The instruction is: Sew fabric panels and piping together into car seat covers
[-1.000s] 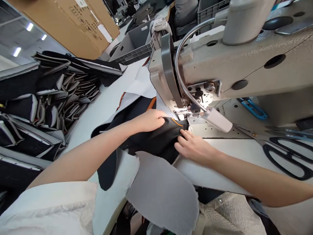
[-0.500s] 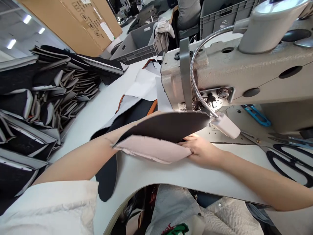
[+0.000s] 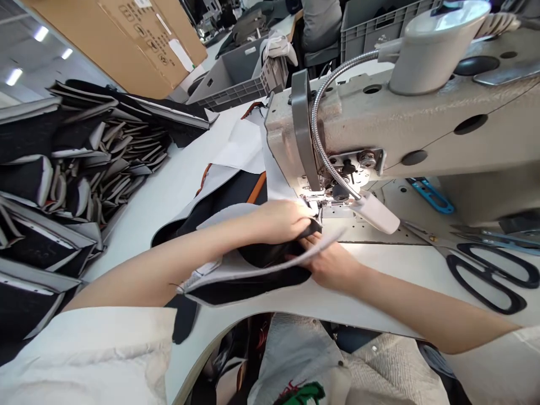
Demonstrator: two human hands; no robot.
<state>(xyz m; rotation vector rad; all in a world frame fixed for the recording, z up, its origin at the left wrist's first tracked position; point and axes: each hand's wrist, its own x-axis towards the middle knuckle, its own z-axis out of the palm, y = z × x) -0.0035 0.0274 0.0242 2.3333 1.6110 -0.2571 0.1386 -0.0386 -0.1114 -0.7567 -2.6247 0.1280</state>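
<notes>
In the head view, a black fabric piece with pale grey backing (image 3: 253,289) lies bent and folded at the front of the sewing machine (image 3: 405,129). My left hand (image 3: 284,220) is closed on its edge, thumb and fingers pinching close by the lit presser foot (image 3: 318,208). Just right of it, my right hand (image 3: 333,263) grips the same piece from the near side; a raised pale edge crosses that hand and hides part of its fingers. Behind my left forearm lie more black and pale fabric panels with an orange strip (image 3: 256,187).
Large scissors (image 3: 485,275) and blue thread snips (image 3: 432,195) rest right of the machine's lamp (image 3: 375,212). Stacked dark panels (image 3: 105,149) fill the left side. Behind stand a cardboard box (image 3: 139,50) and a grey crate (image 3: 232,76). A seated person (image 3: 323,25) shows at the back.
My left hand, hidden behind the raised fabric before, now shows at the presser foot. The piece has dropped and folded toward me, its pink-lit underside turned away. The view has shifted slightly.
</notes>
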